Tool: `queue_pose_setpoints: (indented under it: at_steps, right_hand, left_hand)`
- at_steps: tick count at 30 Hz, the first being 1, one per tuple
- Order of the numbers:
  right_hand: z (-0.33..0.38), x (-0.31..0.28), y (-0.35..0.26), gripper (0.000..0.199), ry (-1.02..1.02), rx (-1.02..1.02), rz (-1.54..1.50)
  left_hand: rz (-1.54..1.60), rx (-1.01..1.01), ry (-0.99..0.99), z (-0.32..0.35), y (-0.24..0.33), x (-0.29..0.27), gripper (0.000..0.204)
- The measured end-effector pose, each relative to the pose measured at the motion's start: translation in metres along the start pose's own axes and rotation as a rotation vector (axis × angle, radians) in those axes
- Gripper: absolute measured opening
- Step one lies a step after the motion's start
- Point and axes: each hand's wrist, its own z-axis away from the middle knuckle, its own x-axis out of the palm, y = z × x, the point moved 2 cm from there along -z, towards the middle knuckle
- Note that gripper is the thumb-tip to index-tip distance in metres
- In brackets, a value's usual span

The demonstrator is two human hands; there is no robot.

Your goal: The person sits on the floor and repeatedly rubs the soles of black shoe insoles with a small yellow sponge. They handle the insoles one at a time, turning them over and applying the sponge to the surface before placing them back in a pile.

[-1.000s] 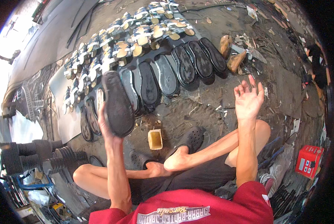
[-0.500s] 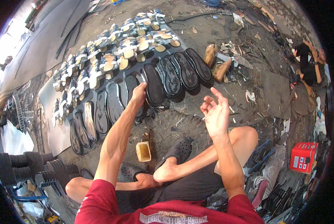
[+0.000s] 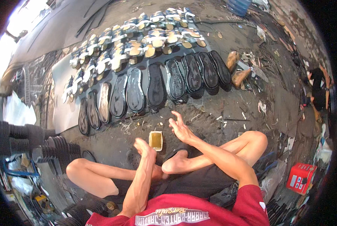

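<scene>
My left hand (image 3: 145,147) is drawn back close to my legs, its fingers bunched, and nothing shows in them. Just right of it, a small cream tub (image 3: 151,141) holds amber, glue-like stuff. Right of the tub, my right hand (image 3: 181,130) is raised above the ground, fingers apart and empty. Beyond both hands runs a row of black shoe soles (image 3: 155,86), several with glossy, wet-looking surfaces. One glossy sole (image 3: 175,79) lies right of the middle of the row. Neither hand touches a sole.
Behind the soles stand rows of strapped sandals (image 3: 134,48). Wooden shoe lasts (image 3: 240,77) lie at the row's right end. Stacked dark soles (image 3: 18,139) are at far left, a red box (image 3: 301,177) at right. Scraps litter the ground.
My left hand has let go of a sole's edge and pulled back beside the tub. My right hand has moved left and nearer to the tub. The view has shifted.
</scene>
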Motion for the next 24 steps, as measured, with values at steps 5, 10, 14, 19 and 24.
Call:
queue_pose_setpoints:
  at_steps: [5,10,14,19,24]
  right_hand:
    - [-0.019,0.028,-0.003,0.078,-0.057,-0.256,0.019]
    - [-0.042,0.026,-0.017,0.070,0.139,-0.448,0.034]
    - [-0.044,-0.001,-0.015,0.059,0.367,-0.259,0.011]
    - [0.000,-0.044,-0.044,0.051,0.414,-0.270,0.066]
    - [-0.012,-0.048,-0.039,0.061,0.363,-0.221,-0.018]
  left_hand:
    - [-0.017,-0.417,-0.199,0.068,-0.004,0.012,0.062]
    - [0.189,-0.336,-0.487,0.053,-0.014,0.038,0.076]
    - [-0.053,-0.266,-0.241,0.084,0.015,0.035,0.070]
    - [0.055,0.807,-0.479,0.189,0.180,-0.021,0.055]
    - [0.209,1.507,0.312,0.175,0.361,-0.182,0.033]
